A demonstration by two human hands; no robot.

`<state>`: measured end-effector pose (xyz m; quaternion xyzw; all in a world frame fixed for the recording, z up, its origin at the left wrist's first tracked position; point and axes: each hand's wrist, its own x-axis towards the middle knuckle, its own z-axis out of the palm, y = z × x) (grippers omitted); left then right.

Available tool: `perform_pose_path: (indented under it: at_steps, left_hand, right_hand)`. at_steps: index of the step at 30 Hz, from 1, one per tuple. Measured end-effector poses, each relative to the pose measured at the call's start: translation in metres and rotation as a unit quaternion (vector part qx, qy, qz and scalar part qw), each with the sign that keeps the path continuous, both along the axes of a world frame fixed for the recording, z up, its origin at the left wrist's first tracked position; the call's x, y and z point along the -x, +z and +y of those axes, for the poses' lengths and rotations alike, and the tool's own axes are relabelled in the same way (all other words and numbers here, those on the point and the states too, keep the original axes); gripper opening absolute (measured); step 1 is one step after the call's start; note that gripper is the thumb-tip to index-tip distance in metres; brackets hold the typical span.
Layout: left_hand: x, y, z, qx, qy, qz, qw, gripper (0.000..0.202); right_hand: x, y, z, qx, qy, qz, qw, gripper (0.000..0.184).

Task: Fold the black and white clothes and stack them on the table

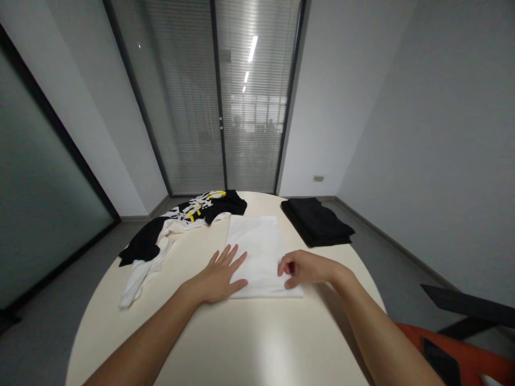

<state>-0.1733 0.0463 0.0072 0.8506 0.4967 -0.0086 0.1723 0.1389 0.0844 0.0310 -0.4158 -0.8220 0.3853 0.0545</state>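
A white folded garment (259, 241), likely a T-shirt, lies flat as a rectangle in the middle of the round table. My left hand (221, 276) rests on its left edge, palm down, fingers spread and holding nothing. Over the right edge is my right hand (301, 268), its fingers loosely curled and the thumb apart from them. No cloth shows between them. Whether this hand touches the garment I cannot tell.
Dark folded clothes (317, 221) are stacked at the table's back right. Black printed and white garments (177, 230) lie loosely along the left. The pale round table (193, 343) has an orange chair (466, 348) at its right. Beyond stands a glass partition.
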Motion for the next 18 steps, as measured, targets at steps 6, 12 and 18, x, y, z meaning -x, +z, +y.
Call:
perform_pose_path:
  at_steps: [6,12,18]
  left_hand:
    - [0.004,0.009,-0.002,-0.003,-0.023,-0.032,0.999,0.081]
    - [0.010,0.034,-0.011,-0.030,-0.061,-0.101,0.993,0.059]
    - [0.004,0.046,-0.018,0.004,-0.043,-0.050,0.998,0.017]
  right_hand:
    - [-0.003,0.008,-0.005,0.031,-0.021,0.011,0.999,0.037]
    - [0.029,0.009,-0.019,-0.010,0.042,0.015,0.999,0.042]
    - [0.044,0.009,-0.025,-0.082,0.078,-0.052,0.992,0.035]
